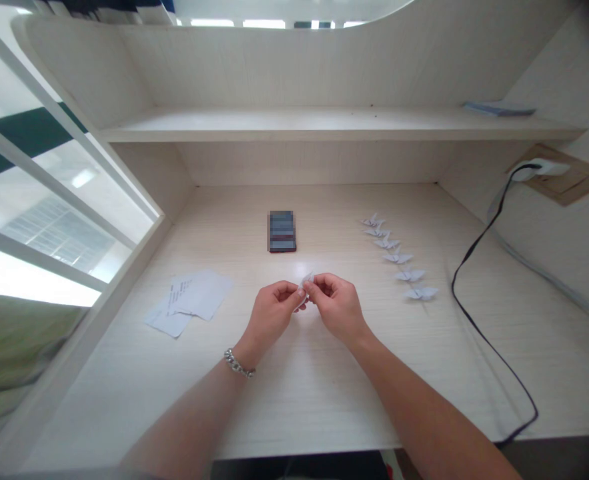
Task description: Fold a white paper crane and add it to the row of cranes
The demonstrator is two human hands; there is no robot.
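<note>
My left hand (273, 311) and my right hand (335, 303) meet over the middle of the pale wooden desk (294, 400). Both pinch one small folded piece of white paper (305, 285) between fingertips and thumbs, held just above the desk. A metal bracelet (238, 364) circles my left wrist. To the right, several finished white paper cranes (398, 257) stand in a slanting row on the desk.
A dark phone (281, 231) lies flat behind my hands. Loose white paper sheets (191, 300) lie at the left. A black cable (479, 313) runs from a wall socket (539, 168) across the right side of the desk. A shelf (324, 123) spans above; a window frame stands at left.
</note>
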